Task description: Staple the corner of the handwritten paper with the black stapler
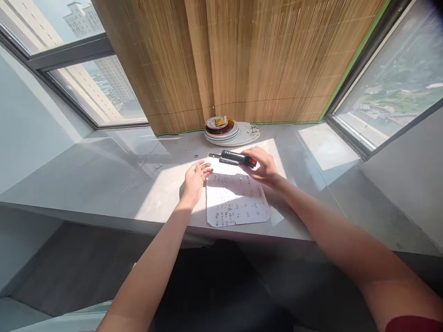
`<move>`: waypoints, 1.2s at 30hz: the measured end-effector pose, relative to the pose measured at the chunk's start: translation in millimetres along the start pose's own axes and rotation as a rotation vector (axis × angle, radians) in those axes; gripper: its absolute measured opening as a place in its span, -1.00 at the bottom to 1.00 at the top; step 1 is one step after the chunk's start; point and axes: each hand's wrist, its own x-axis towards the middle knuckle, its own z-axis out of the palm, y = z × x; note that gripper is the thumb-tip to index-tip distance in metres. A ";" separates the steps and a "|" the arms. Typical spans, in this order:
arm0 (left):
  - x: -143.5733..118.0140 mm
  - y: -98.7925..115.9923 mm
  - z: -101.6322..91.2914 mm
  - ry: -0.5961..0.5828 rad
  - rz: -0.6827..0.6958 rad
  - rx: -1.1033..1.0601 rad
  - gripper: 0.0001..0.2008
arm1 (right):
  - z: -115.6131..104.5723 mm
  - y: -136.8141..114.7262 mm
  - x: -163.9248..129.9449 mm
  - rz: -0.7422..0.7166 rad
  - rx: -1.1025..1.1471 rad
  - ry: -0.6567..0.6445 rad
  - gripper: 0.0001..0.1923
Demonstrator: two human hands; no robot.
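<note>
Spread left hand [194, 180] is flanking white handwritten paper [242, 207]; right hand [263, 163] is gripping a black metal-tipped tool [233, 156] over it. Slackening could drop the tool.

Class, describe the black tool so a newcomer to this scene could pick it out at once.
Find the bamboo blind, then the grey ledge beneath it. Near the ledge's front edge lies a handwritten sheet; above the sheet's far end, the right hand grips the black tool. Unlike the plates behind it, it is long and slim, with a metal tip and a red-orange patch.
</note>
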 end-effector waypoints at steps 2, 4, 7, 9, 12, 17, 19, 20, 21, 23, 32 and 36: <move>-5.3 1.5 1.0 0.073 0.170 0.119 -0.81 | -4.7 3.0 1.9 0.117 0.138 -0.081 -0.80; -11.3 2.5 2.7 0.129 0.351 0.254 -0.75 | -6.9 4.3 1.5 0.195 0.257 -0.195 -0.77; -18.5 1.6 6.4 0.080 0.488 0.387 -0.70 | -6.9 2.8 -0.3 0.235 0.356 -0.360 -0.77; -21.1 0.6 8.5 -0.010 0.535 0.454 -0.70 | -7.0 2.1 -1.3 0.246 0.387 -0.460 -0.78; -21.3 1.9 9.5 -0.125 0.635 0.553 -0.73 | -9.0 4.5 -1.9 0.245 0.393 -0.608 -0.77; -17.9 7.4 7.0 -0.217 0.705 0.645 -0.71 | -7.6 1.8 -0.5 0.178 0.335 -0.620 -0.81; -16.9 7.7 5.9 -0.229 0.706 0.640 -0.71 | -2.9 -8.5 0.7 0.127 0.307 -0.475 -0.73; -16.5 7.2 5.3 -0.238 0.712 0.637 -0.72 | -0.1 -15.4 1.1 0.087 0.299 -0.412 -0.67; -16.1 6.6 4.7 -0.246 0.726 0.634 -0.73 | 2.7 -22.9 1.4 0.039 0.292 -0.372 -0.60; -15.3 4.9 3.2 -0.256 0.772 0.636 -0.77 | 7.1 -37.5 1.2 -0.061 0.254 -0.353 -0.56; -13.6 1.3 1.2 -0.371 0.900 0.741 -0.86 | 14.7 -50.5 -4.2 -0.258 0.080 -0.238 -0.75; -14.9 2.3 2.3 -0.387 0.843 0.719 -0.83 | 17.6 -52.4 -4.5 -0.254 0.102 -0.243 -0.70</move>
